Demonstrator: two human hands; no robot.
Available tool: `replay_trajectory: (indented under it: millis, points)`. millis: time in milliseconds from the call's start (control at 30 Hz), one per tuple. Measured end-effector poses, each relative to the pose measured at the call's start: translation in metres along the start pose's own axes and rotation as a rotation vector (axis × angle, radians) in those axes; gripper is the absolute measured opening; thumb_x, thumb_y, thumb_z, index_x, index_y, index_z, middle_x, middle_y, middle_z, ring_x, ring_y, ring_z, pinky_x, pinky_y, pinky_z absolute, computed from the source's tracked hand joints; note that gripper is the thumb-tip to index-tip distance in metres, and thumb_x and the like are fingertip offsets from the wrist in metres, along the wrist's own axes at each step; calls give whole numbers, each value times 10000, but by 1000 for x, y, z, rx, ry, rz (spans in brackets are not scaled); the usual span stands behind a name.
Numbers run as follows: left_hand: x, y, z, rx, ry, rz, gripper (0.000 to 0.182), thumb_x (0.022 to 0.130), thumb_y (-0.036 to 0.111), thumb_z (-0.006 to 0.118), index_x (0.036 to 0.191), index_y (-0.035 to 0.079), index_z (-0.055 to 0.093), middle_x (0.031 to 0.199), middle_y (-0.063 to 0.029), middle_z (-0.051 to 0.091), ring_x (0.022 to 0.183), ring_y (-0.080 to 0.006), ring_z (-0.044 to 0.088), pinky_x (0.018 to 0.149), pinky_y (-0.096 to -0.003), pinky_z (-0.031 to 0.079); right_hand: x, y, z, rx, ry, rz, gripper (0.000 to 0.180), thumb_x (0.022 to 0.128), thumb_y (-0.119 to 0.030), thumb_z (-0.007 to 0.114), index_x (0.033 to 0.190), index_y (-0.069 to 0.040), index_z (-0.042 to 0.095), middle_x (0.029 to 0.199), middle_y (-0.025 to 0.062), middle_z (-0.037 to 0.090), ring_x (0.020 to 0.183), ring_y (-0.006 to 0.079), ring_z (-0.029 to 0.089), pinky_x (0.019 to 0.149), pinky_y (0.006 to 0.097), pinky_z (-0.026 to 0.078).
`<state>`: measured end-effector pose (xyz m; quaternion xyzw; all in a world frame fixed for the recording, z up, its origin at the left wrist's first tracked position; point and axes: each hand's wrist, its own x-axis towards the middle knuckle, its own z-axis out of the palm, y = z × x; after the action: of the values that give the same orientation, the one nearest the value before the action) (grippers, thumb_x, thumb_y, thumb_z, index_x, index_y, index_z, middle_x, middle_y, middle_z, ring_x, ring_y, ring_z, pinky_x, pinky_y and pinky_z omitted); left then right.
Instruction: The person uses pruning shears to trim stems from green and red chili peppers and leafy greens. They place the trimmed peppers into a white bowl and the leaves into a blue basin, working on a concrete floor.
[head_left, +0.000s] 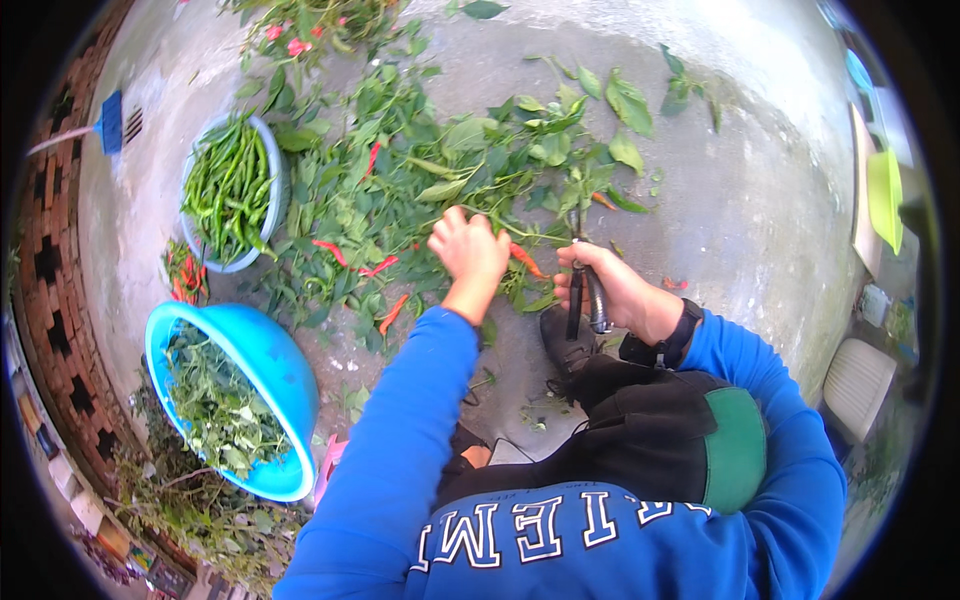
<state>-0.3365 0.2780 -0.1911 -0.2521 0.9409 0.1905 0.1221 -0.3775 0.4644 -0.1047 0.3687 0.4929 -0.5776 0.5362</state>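
Note:
My left hand (471, 251) is curled at the near edge of a heap of cut pepper plants (360, 195), closed around a thin green stem (525, 233); the fingertips are partly hidden. Just right of it hangs an orange-red chili pepper (527, 260). In my right hand (619, 289) is a pair of pruning shears (589, 289), their dark handles towards me and the blades pointing away among the leaves. Several red chilies, such as one red chili (377, 266), lie scattered through the heap.
Left of the heap stands a grey-blue basin (279, 169) full of green chilies. Nearer, a tilted bright blue basin (289, 360) holds leafy cuttings. Red chilies (189, 277) lie between them. A blue-headed broom (112, 124) is at far left, pulled plants (217, 525) at lower left.

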Motion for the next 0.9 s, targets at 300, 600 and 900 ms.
replay_trajectory:
  millis: [300,600,900]
  points:
    - [11,-110,-128,-458,-785,83,311,922,276,629,1127,46,673,1087,-142,671,1011,-214,643,877,-351,508,14,-7,-21,46,-7,303,364,857,-418,648,1002,-89,591,864,63,663,809,243,668,751,421,558]
    - [5,-63,-88,-815,-372,-19,238,962,250,581,1075,45,537,834,20,529,749,-78,478,674,-251,413,53,-102,-32,-1048,565,-791,610,750,-349,698,1135,88,519,1008,264,654,964,364,665,846,418,516]
    - [-29,-21,-62,-1155,-265,-192,271,950,303,659,926,73,518,784,40,502,709,-56,437,646,-241,397,68,12,10,-1704,189,-1071,564,674,-308,773,1096,-9,550,1062,154,572,1021,322,570,908,421,418]
